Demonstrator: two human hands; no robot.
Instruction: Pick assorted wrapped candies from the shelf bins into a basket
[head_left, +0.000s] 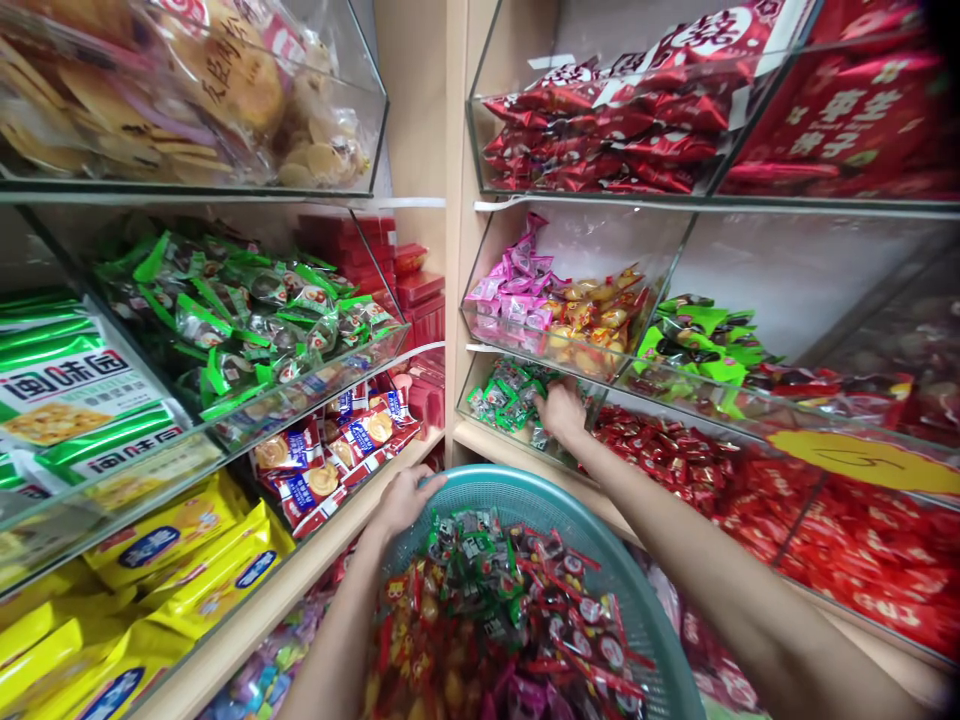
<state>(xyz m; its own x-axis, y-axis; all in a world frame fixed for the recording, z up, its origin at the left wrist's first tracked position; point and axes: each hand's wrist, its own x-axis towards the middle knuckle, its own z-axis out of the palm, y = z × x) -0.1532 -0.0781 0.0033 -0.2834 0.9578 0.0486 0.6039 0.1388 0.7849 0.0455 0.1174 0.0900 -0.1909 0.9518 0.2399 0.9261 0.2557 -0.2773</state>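
Note:
A round teal plastic basket (517, 478) is full of small wrapped sweets, with green packets (480, 560) at the far side, red ones (592, 610) at the right and orange-yellow ones (420, 620) at the left. My left hand (405, 497) is closed over its far left rim, thumb along the top. Inside a low clear bin at the shelf corner, my right hand (562, 410) is among green-wrapped sweets (510, 390). Its fingers are curled and touch the packets; whatever lies within them is hidden.
Clear bin walls (559, 345) and a wooden shelf post (456, 250) surround the right hand. Pink packets (517, 280) lie just above, and red sweets (660, 455) fill the bin to the right. Yellow packs (172, 560) line the left shelf. A yellow tag (862, 460) hangs at right.

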